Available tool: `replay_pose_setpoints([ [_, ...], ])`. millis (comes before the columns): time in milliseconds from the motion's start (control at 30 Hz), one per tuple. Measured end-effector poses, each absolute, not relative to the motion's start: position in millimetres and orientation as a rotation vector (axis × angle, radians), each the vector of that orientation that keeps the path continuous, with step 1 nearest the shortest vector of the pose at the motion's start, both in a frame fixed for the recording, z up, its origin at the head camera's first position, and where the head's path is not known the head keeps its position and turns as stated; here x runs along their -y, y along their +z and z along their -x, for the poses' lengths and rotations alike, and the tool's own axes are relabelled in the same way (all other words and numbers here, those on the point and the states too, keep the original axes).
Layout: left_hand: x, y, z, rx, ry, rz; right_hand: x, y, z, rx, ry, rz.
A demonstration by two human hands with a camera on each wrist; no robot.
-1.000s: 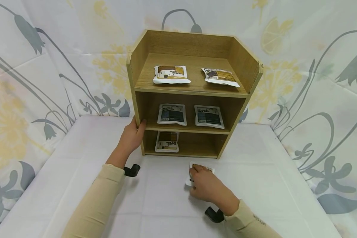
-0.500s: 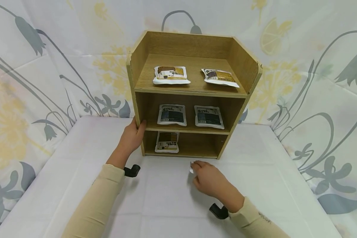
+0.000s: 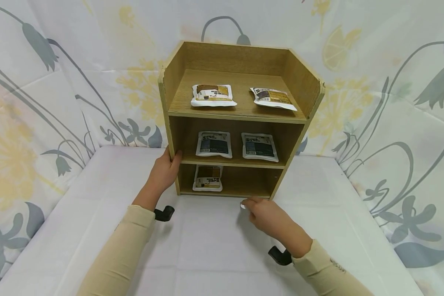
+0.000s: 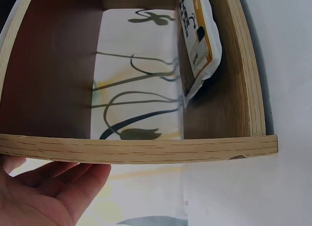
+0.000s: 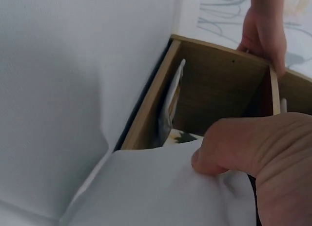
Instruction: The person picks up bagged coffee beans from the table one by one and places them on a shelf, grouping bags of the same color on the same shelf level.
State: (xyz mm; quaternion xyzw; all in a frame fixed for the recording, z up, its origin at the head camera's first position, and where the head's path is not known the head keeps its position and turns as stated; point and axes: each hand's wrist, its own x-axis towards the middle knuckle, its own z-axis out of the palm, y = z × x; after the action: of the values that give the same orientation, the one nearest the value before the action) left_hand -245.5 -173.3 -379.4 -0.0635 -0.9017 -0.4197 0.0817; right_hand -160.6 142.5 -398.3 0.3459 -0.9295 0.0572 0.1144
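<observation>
A small wooden shelf unit [image 3: 237, 61] with three levels stands against the backdrop. My left hand [image 3: 163, 172] holds the edge of its left side panel, around the middle board. My right hand [image 3: 269, 216] is low in front of the bottom compartment's right half, pinching a white pouch. In the head view only a corner of that pouch shows; the right wrist view shows its plain white face [image 5: 151, 187] under my thumb. On the bottom level, at the left, lies a brown-and-white pouch [image 3: 208, 178], seen from the side in the left wrist view.
On the middle level lie two dark-labelled pouches, a left one [image 3: 213, 144] and a right one [image 3: 260, 146]. The top level bears two yellow-brown pouches, one at left [image 3: 213, 95] and one at right [image 3: 273, 98]. A white cloth [image 3: 207, 246] covers the table.
My right hand has lifted the pouch off the table, tipped it up and moved it slightly right and towards the bottom compartment. My left hand keeps its hold on the side panel.
</observation>
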Motion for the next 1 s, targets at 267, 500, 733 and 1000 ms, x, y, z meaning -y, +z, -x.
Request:
replay_pose_setpoints([
  [267,173,-380,245,2.696,-1.253,0.184,-147,-386,162,2.680,0.090,-0.979],
  [500,173,-380,245,2.699,-1.251,0.185,-148,-372,164,2.770,0.125,-0.909],
  [733,173,-378,245,2.696,-1.254,0.191,-148,-362,171,2.682,0.138,-0.906],
  [1000,174,-380,246,2.705,-1.260,0.182,-144,-365,184,2.474,0.209,-0.931],
])
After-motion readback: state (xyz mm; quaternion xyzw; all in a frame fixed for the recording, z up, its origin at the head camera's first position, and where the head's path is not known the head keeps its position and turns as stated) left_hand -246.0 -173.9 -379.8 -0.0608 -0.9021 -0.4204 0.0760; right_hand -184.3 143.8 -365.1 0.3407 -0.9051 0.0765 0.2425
